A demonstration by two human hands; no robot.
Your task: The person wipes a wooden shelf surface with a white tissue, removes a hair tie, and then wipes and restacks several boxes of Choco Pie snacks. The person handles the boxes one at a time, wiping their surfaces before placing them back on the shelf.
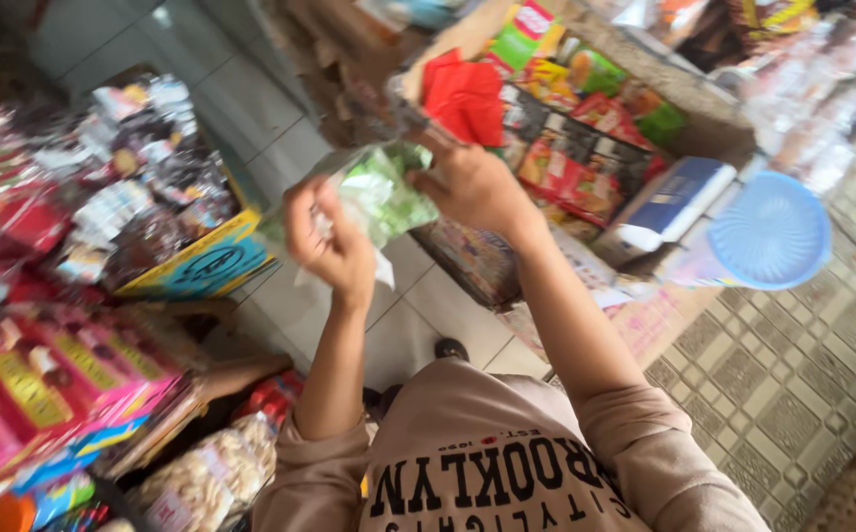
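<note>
Two hands (pixel 334 246) (pixel 472 187) gripping green-filled clear bag (pixel 379 192), snack-packed cardboard box (pixel 704 108)

Your hands meet mid-frame over a shop floor.
Your left hand (pixel 329 246) and right hand (pixel 472 187) hold a plastic bag (pixel 384 192) between them; snack boxes (pixel 64 374) lie left, a basket (pixel 771 232) right.

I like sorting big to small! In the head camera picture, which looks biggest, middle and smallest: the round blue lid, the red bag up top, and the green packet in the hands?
1. Round blue lid, looks biggest.
2. Green packet and red bag look about alike, so I won't rank them; hands hide part of the packet.
</note>
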